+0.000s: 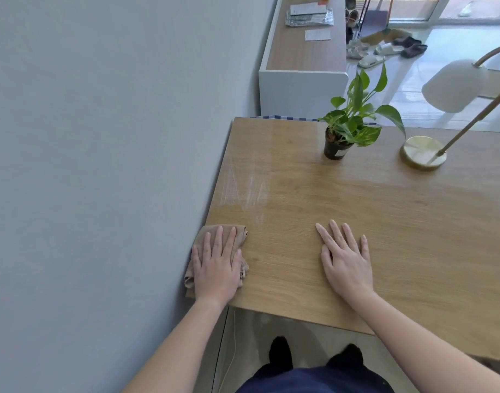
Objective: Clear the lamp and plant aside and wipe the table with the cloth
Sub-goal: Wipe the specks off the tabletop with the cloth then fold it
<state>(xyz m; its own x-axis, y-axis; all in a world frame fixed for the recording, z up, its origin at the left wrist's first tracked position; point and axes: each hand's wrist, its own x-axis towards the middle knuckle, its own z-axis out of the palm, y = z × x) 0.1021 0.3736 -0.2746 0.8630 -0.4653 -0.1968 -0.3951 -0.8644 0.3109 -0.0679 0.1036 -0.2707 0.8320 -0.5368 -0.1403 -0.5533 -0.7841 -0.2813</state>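
While the plant and lamp stand aside at upper right, the left hand presses the cloth, fingers straight, at the lower-left corner of the table; the right hand lies flat, empty. Streaks suggest wiping just begun.

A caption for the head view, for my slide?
Left hand presses cloth on table; right hand lies flat.

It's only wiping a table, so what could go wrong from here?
The potted plant and the lamp stand on the far right of the table; a wide sweep of the cloth under the left hand could tip the pot or catch the lamp's slanted stem. The cloth sits at the corner by the wall and may slip off the edge.
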